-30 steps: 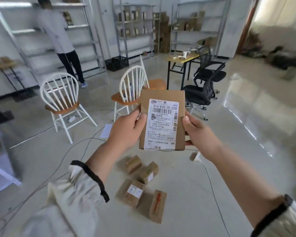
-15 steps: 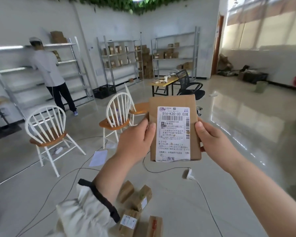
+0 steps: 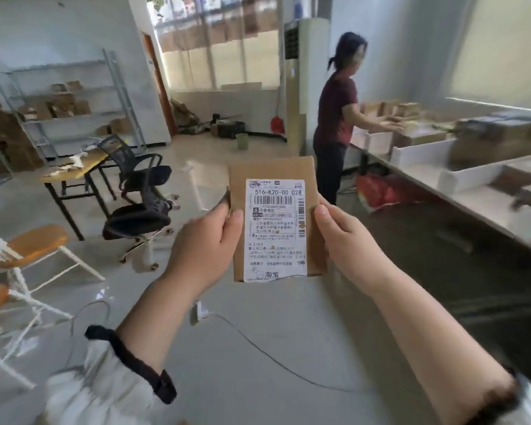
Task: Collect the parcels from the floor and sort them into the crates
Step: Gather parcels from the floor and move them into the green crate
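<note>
Parcel (image 3: 292, 170) held upright in both hands
Your left hand (image 3: 203, 240) and right hand (image 3: 347, 237) pinch its long sides; the crates (image 3: 417, 156) stand on your right, nearer that hand.

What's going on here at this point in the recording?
A person holds one brown parcel up in front of them, the left hand gripping its left edge and the right hand its right edge. Its shipping label faces the camera. On the right, white crates holding brown boxes stand on a long table, where a second person reaches towards them. The held parcel is not yet in a crate.
</note>
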Tool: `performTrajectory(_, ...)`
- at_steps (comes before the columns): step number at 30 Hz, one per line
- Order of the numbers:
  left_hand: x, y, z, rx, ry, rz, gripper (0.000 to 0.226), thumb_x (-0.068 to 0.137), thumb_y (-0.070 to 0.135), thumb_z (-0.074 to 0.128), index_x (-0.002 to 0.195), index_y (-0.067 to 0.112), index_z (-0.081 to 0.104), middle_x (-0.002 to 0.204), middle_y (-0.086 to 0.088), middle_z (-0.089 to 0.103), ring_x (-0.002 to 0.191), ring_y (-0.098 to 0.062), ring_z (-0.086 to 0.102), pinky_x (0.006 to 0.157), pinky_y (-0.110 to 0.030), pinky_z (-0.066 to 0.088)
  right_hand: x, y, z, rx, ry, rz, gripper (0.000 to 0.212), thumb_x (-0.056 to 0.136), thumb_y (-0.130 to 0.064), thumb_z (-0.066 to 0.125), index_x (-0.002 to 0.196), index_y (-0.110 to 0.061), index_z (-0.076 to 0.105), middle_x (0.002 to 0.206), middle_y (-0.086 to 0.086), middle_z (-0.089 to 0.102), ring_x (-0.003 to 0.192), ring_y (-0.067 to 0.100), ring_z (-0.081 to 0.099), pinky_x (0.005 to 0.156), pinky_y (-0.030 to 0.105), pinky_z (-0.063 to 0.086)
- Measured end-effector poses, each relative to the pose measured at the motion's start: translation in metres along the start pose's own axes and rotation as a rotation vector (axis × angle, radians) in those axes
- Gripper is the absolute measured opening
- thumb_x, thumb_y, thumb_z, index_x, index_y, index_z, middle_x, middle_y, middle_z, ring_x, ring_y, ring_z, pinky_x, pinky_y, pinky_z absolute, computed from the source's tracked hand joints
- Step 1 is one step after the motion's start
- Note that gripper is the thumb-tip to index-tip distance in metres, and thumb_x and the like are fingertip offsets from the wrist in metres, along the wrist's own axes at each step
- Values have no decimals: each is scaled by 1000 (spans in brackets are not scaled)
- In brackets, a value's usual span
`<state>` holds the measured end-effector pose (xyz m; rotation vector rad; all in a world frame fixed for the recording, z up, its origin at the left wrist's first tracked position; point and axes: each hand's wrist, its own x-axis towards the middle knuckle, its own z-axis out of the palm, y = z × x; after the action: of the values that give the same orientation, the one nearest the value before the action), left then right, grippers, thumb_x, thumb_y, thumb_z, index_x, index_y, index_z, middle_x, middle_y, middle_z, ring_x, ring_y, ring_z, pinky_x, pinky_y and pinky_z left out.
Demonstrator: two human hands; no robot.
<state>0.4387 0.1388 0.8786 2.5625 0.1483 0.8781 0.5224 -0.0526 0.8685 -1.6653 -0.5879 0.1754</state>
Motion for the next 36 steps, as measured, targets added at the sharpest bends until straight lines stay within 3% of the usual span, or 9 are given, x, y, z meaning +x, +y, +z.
performTrajectory(3, 9, 48, 44, -120, -85, 158, 27, 94, 41, 33, 69, 31, 41, 53, 6, 51, 48, -12, 48, 44, -28, 29, -42, 9, -61, 2, 172, 73, 40, 100, -38, 36, 140, -41, 39, 131, -16, 57, 117, 5, 56, 105, 37, 42)
performTrajectory(8, -8, 155, 133, -348, -297, 329, 30, 97, 41, 35, 87, 19, 53, 68, -2, 63, 67, -30, 58, 55, -36, 43, -138, 30, -159, -48, 518, 205, 41, 99, -40, 36, 140, -43, 38, 125, -14, 62, 105, 4, 62, 94, 36, 51)
performTrajectory(12, -34, 255, 192, -459, -428, 489, 41, 96, 42, 33, 127, 25, 55, 92, -6, 72, 84, -31, 65, 72, -41, 51, -220, 46, -235, 48, 781, 290, 39, 99, -37, 38, 137, -38, 45, 110, -9, 67, 104, 15, 64, 91, 46, 52)
performTrajectory(16, -71, 352, 242, -582, -600, 607, 39, 98, 37, 34, 133, 30, 50, 92, 7, 71, 81, -15, 67, 70, -35, 52, -301, 57, -301, -23, 1012, 360, 31, 99, -38, 38, 127, -41, 52, 94, -19, 68, 87, 1, 67, 65, 20, 55)
performTrajectory(19, -101, 423, 280, -660, -727, 669, 42, 97, 39, 34, 136, 29, 47, 88, 13, 71, 76, -2, 66, 67, -31, 55, -359, 65, -352, -33, 1117, 432, 23, 99, -40, 38, 113, -58, 45, 91, -25, 66, 80, -7, 65, 61, 14, 53)
performTrajectory(23, -152, 521, 332, -716, -818, 734, 45, 96, 42, 32, 136, 25, 47, 81, 15, 67, 71, 2, 64, 65, -28, 57, -436, 74, -421, -25, 1257, 516, 35, 99, -40, 38, 132, -38, 49, 100, -15, 68, 96, 9, 65, 86, 35, 55)
performTrajectory(29, -224, 641, 396, -745, -1022, 816, 47, 99, 42, 31, 142, 25, 39, 89, 14, 69, 78, -3, 65, 68, -28, 55, -535, 88, -503, -24, 1450, 630, 37, 99, -39, 38, 136, -39, 45, 98, -14, 71, 88, 8, 69, 72, 28, 57)
performTrajectory(32, -243, 686, 423, -733, -1123, 858, 50, 98, 44, 30, 147, 31, 30, 90, 14, 69, 77, -2, 65, 68, -28, 56, -564, 102, -530, 14, 1525, 684, 36, 99, -39, 37, 134, -39, 47, 97, -16, 70, 83, 2, 68, 57, 16, 53)
performTrajectory(36, -260, 744, 465, -684, -1255, 918, 50, 99, 43, 30, 147, 30, 28, 92, 9, 70, 77, -6, 66, 73, -36, 57, -590, 127, -573, 75, 1630, 736, 40, 100, -40, 35, 139, -38, 43, 112, -10, 66, 101, 11, 63, 78, 27, 52)
